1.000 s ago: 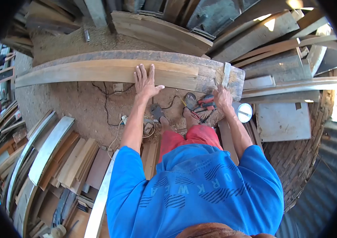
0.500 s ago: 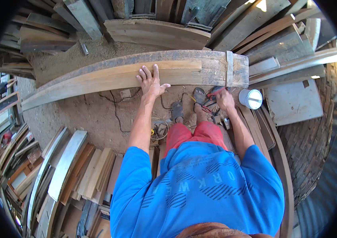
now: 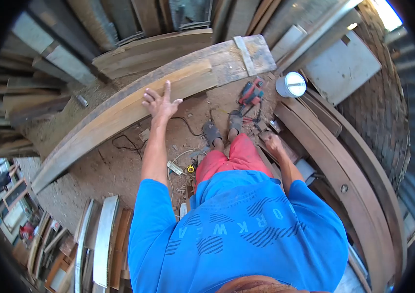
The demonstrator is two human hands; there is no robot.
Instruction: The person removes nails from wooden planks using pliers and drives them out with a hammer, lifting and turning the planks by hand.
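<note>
A long curved plank (image 3: 134, 109) of light wood lies on a worn, curved workbench board (image 3: 224, 61). My left hand (image 3: 161, 105) rests at the plank's near edge with its fingers spread. A red and dark power tool (image 3: 251, 93) is below the right end of the board, with no hand on it. My right hand (image 3: 272, 142) is low beside my right knee, near a stack of boards. Its fingers look curled, and what they hold, if anything, is too small to make out.
A white bucket (image 3: 291, 85) stands right of the tool. Large curved boards (image 3: 344, 188) lie along my right side. A yellow tape measure (image 3: 190, 169), a power strip (image 3: 175, 167) and cables are on the ground. More timber leans at the back and lower left.
My right hand has come off the red tool and drawn back toward my knee. The view has turned and shifted. My left hand is still at the plank, with its fingers spread.
</note>
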